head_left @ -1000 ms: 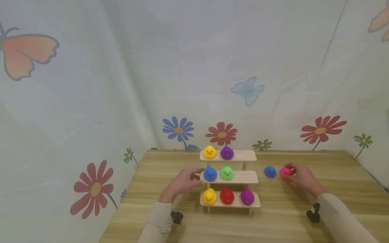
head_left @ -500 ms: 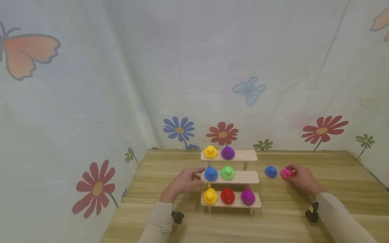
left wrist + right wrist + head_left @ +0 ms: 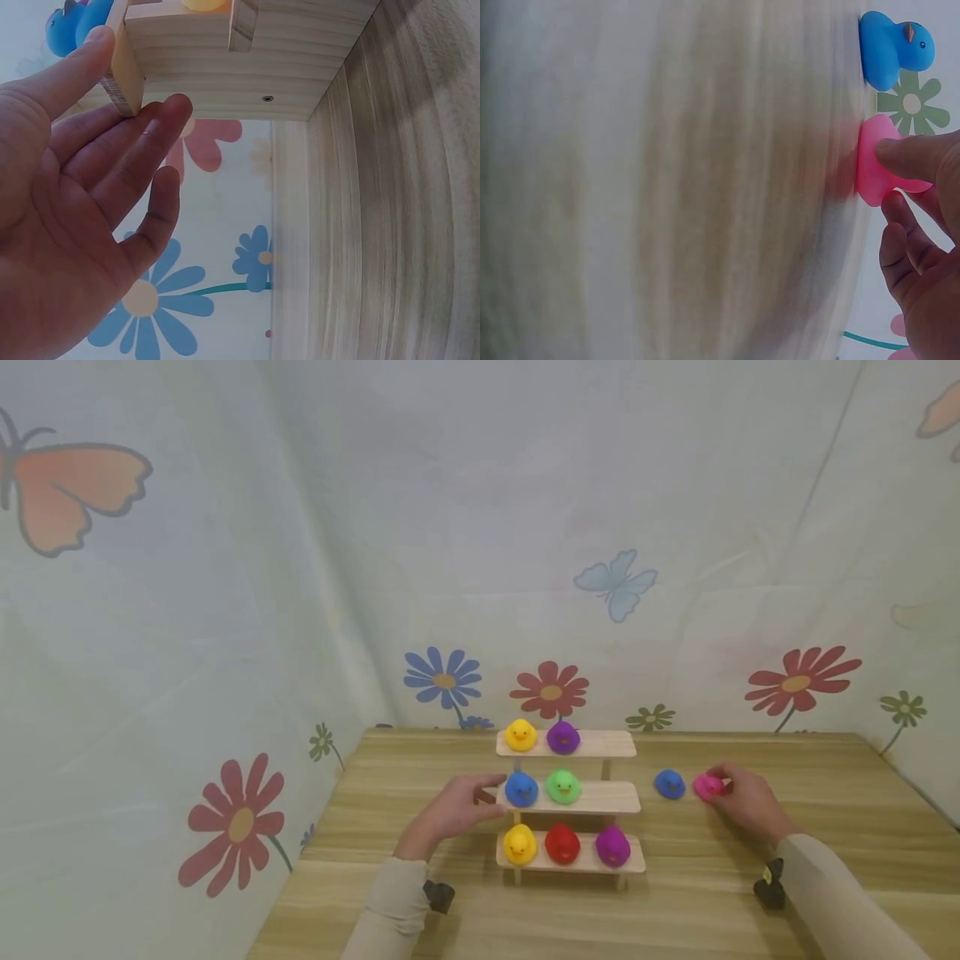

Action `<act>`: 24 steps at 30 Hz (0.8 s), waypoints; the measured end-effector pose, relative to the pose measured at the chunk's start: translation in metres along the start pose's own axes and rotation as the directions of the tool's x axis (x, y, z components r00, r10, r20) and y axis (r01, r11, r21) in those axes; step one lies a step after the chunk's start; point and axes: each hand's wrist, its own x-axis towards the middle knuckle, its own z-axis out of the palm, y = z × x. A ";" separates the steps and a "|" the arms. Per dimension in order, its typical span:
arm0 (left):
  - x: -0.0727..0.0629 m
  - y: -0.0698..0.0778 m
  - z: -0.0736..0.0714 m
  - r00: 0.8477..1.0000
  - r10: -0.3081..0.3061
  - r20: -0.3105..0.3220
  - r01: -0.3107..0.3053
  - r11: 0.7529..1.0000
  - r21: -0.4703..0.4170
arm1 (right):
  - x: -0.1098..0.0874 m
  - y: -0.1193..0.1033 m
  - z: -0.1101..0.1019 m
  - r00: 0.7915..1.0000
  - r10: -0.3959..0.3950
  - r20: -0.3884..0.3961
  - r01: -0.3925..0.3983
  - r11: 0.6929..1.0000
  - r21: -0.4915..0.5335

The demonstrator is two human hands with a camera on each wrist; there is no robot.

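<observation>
A three-tier wooden shelf (image 3: 600,797) stands on the table with rubber ducks on its tiers. My left hand (image 3: 453,807) grips the left end of its middle tier, thumb at the front edge and fingers round behind, as the left wrist view shows. Close to those fingertips sits a blue duck (image 3: 521,789), with a green duck (image 3: 563,787) beside it. To the right of the shelf, my right hand (image 3: 746,797) pinches a pink rubber duck (image 3: 877,161) between thumb and fingers, low at the tabletop. Another blue duck (image 3: 670,784) sits just left of the pink one.
On the top tier are a yellow duck (image 3: 521,735) and a purple duck (image 3: 563,737). The bottom tier bears a yellow duck (image 3: 519,845), a red duck (image 3: 562,844) and a purple duck (image 3: 612,846). A flower-printed curtain (image 3: 465,527) hangs behind the wooden table (image 3: 675,902).
The whole head view has shifted very slightly. Both hands and the ducks keep their places, with the pink duck still in my right hand.
</observation>
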 end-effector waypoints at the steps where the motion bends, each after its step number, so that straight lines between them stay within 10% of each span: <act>1: 0.000 0.000 0.000 1.000 -0.003 0.000 0.003 1.000 -0.002 | 0.000 0.000 0.000 1.000 -0.001 0.002 0.001 1.000 0.001; 24: -0.001 0.003 -0.002 1.000 -0.020 0.003 0.020 1.000 -0.021 | -0.006 -0.002 -0.009 0.998 -0.053 0.021 0.053 0.998 -0.015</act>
